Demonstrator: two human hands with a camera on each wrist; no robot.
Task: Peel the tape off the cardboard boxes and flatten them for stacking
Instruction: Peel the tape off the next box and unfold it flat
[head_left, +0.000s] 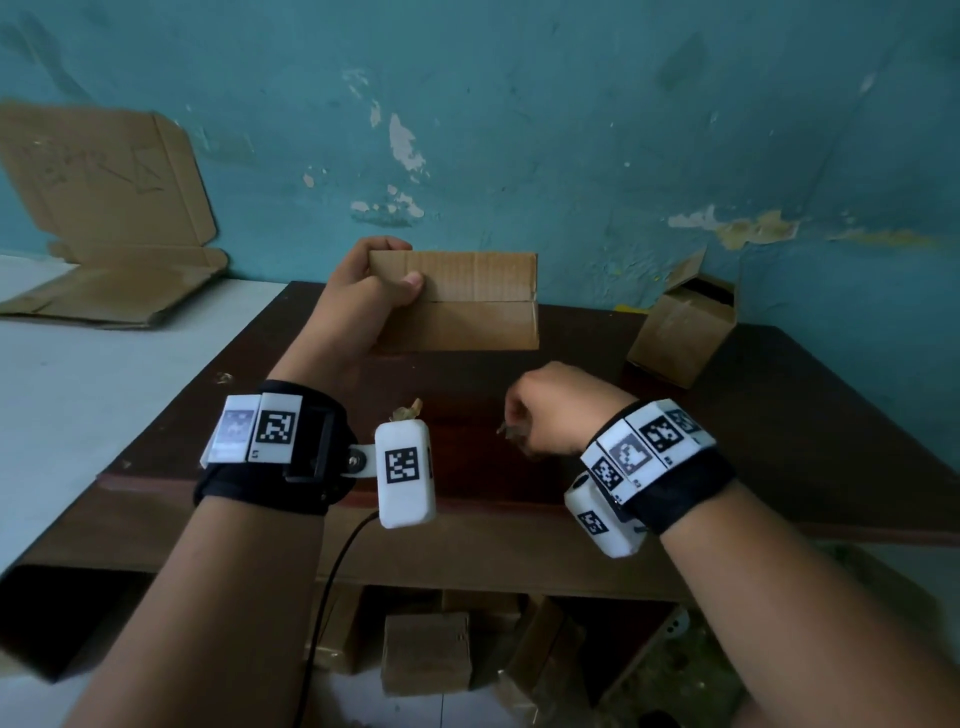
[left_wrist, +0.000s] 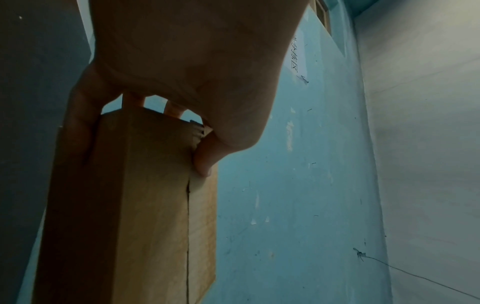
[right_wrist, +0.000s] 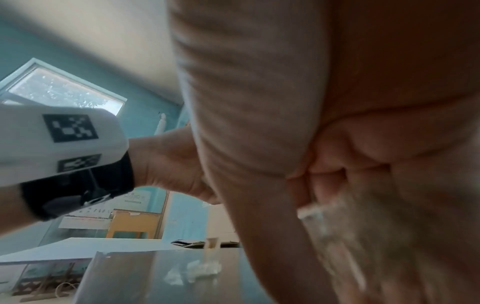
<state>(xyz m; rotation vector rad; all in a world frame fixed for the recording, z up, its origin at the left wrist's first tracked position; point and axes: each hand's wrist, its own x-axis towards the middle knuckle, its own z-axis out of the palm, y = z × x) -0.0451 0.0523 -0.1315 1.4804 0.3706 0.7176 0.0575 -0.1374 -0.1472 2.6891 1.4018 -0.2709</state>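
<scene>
My left hand grips the left end of a closed cardboard box and holds it above the dark table, thumb on the near face. In the left wrist view the thumb and fingers clamp the box from both sides, beside its seam. My right hand hovers lower, over the table, curled round a crumpled strip of tape. In the right wrist view the tape is a pale blur trailing from the curled fingers.
A crumpled wad of tape lies on the table near my left wrist. A second box with a raised flap stands at the table's back right. Flattened cardboard leans on the wall at the left. More boxes sit under the table.
</scene>
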